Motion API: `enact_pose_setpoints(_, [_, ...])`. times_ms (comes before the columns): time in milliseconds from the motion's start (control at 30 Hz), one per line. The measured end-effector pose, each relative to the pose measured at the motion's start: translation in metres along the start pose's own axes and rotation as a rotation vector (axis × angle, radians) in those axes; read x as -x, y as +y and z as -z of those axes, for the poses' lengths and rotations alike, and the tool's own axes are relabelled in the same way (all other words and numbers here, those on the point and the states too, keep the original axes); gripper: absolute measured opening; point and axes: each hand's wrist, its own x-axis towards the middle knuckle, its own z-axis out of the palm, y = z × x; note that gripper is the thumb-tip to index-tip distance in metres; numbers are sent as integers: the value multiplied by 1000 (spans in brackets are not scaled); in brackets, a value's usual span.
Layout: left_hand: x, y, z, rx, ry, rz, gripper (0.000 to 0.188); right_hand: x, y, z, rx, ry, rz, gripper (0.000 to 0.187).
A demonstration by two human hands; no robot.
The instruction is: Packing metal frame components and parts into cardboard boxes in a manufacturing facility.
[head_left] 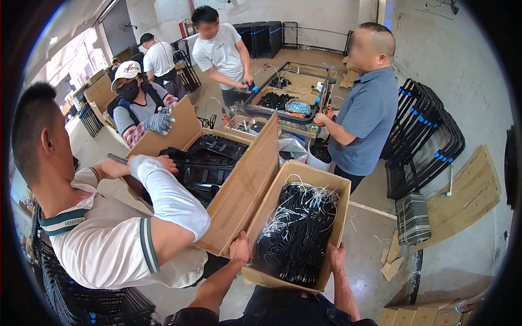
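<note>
An open cardboard box (321, 177) is in front of my body, held between my two hands. It is packed with black cables (296, 239) bundled with thin white strands. My left hand (241, 248) is closed on the box's left side near the front, close to the flap of a larger carton. My right hand (337, 257) grips the right side, its fingers partly hidden by the cardboard. Left of the box stands that larger open carton (244, 187), holding black plastic parts (209, 160). A co-worker in a white shirt (109, 250) reaches into it.
A masked co-worker (136, 100) stands behind the carton. Two more people are at a black-framed worktable (321, 117) with small black parts. A white bucket (318, 157) stands behind my box. Black metal frames (418, 136) lean on the right wall near a wooden board (462, 195).
</note>
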Motion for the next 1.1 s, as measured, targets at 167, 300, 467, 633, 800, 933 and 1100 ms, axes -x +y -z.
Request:
enact_pose_setpoints(167, [-1,-2,-3,-6,-9,5,31,-2,4,0,-25,-23,-12,53])
enact_pose_setpoints(300, [-2,-2,-2,-2,-17,6,31,-2,4,0,-26,-30,-34,52])
enact_pose_setpoints(467, [-1,0,1,18,-19,7,31,-1,4,1,-33,-16,-25,51])
enact_pose_setpoints(633, [-2,0,-4,7,-11,6,31,0,2,2,-57,12,10,50])
enact_pose_setpoints(800, [1,-4,-6,20,68,-42,28,5,-8,0,-66,-13,7,46])
enact_pose_setpoints(933, [1,-1,-3,7,42,-8,28,9,-16,2,-17,-16,-51,46])
enact_pose_setpoints(1100, [1,4,2,13,7,7,28,7,-13,1,23,3,-15,51])
